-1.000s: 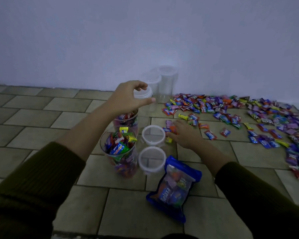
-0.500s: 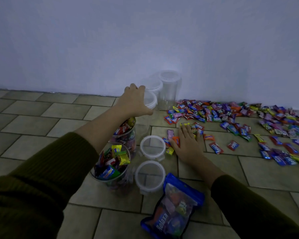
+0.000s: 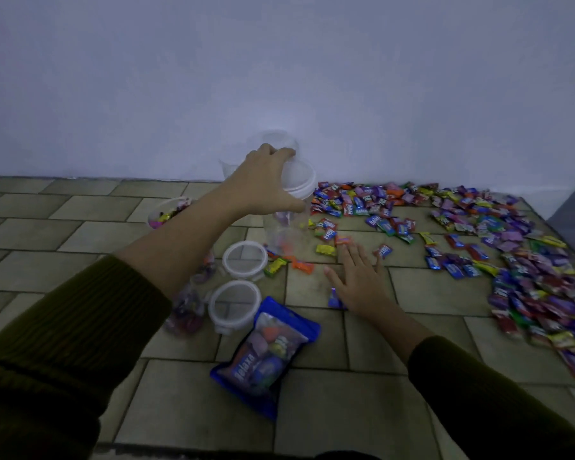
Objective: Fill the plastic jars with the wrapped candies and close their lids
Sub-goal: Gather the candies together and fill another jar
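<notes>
The left hand (image 3: 266,182) gripped a clear jar (image 3: 287,227) from above, with the fingers curled round its white lid (image 3: 301,180). The long axis of the jar was close to upright, the top leaning a little to the right. I could not tell whether its bottom touched the floor (image 3: 312,410). The right hand (image 3: 361,283) lay flat on the floor just in front of the jar and to its right, with straight, spread fingers, and held nothing.

The candies (image 3: 478,227) lay spread on the floor to the right of the jar, and a few single ones lay between the jar and the right fingertips. So the right hand was the nearer one to the candies, and the left hand had the container. In my judgement the lid must come off before any candy can go in.

The jar looked empty; the coloured spots seen through it were probably candies behind it. An open jar (image 3: 166,210) left of the forearm held candies, and more candies showed through clear plastic (image 3: 185,310) below the forearm. Two loose lids (image 3: 244,258) lay flat beside it, so closing was not yet done. Spare jars (image 3: 276,141) stood by the wall and seemed empty. A blue bag (image 3: 266,353) of candies lay nearest to the person.
</notes>
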